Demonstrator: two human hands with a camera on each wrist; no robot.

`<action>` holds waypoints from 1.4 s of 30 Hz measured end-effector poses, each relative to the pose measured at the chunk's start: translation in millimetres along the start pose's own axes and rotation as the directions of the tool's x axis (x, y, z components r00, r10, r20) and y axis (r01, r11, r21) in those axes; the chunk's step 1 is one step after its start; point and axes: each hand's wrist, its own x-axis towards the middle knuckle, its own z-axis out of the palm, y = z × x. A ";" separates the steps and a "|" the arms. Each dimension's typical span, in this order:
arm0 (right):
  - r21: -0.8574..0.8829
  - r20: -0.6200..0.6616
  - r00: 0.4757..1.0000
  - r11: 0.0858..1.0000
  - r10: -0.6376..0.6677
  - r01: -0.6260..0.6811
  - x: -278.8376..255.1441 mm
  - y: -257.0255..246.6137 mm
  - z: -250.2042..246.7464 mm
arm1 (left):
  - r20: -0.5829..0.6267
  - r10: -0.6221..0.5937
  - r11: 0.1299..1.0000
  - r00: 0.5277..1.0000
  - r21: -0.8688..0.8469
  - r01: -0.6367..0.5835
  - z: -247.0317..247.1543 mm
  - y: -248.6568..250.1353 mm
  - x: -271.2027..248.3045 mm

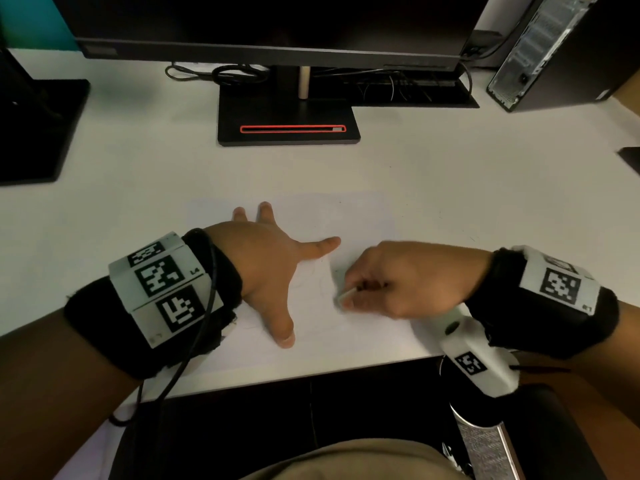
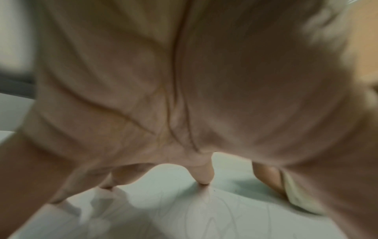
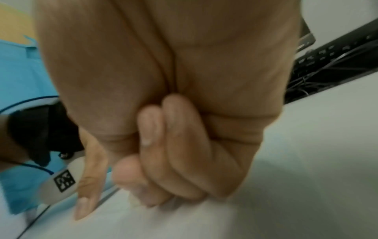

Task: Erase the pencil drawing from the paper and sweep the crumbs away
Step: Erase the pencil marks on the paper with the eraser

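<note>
A white sheet of paper (image 1: 360, 216) lies on the white desk near its front edge, with faint pencil lines (image 1: 313, 271) at its middle. My left hand (image 1: 266, 268) lies flat on the paper with fingers spread, pressing it down. Just to its right, my right hand (image 1: 398, 282) pinches a small white eraser (image 1: 345, 295) against the paper. In the left wrist view the spread left hand (image 2: 202, 177) touches the paper (image 2: 174, 190) on its fingertips, and the pale eraser (image 2: 296, 194) shows at the right. In the right wrist view the right hand (image 3: 147, 186) is curled, the eraser barely visible.
A black monitor stand (image 1: 287, 123) sits at the back centre under a monitor (image 1: 270, 26). Another black stand (image 1: 38, 129) is at the left, a computer tower (image 1: 561, 50) at the back right, cables (image 1: 239, 74) behind. The desk edge (image 1: 311, 375) runs close below my hands.
</note>
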 end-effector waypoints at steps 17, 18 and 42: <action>0.011 0.038 0.999 1.000 -0.008 0.007 -9.6 1.8 5.8 | -0.001 -0.008 1.000 1.000 -0.007 0.008 -0.2 -1.1 1.9; 0.033 0.023 1.000 0.999 -0.001 0.000 -10.1 4.3 3.8 | -0.003 -0.008 1.000 1.000 -0.005 0.008 0.0 -1.0 2.2; 0.005 -0.015 0.999 0.999 -0.035 0.035 -10.0 -6.8 13.1 | -0.016 -0.009 1.000 1.000 -0.007 0.008 -0.6 -1.1 2.6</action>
